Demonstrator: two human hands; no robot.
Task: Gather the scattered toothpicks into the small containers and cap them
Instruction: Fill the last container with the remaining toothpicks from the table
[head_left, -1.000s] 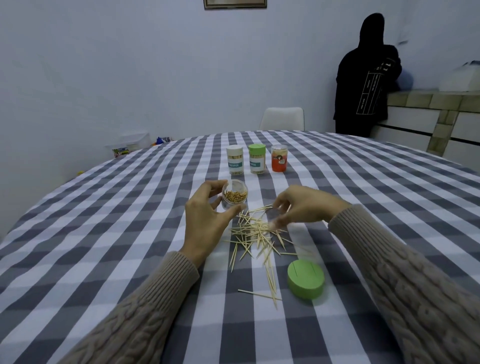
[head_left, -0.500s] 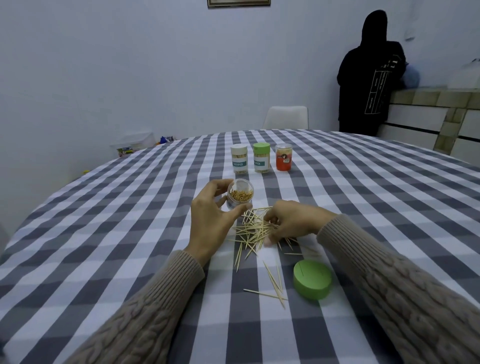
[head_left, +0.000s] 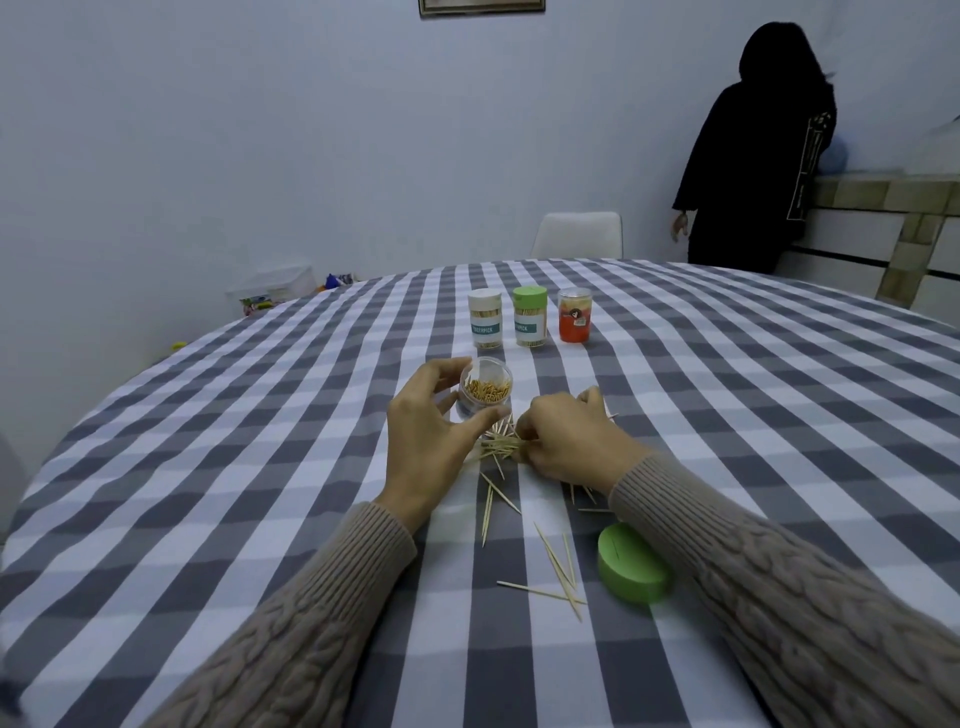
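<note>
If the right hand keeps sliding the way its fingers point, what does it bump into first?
Probably the left hand. The right hand points left across the bunched toothpicks, with the left thumb just beyond, below the open jar. Depth is hard to judge.

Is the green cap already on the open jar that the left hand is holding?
No, the green cap lies on the tablecloth by the right sleeve, while the clear jar in the left hand stands uncapped.
</note>
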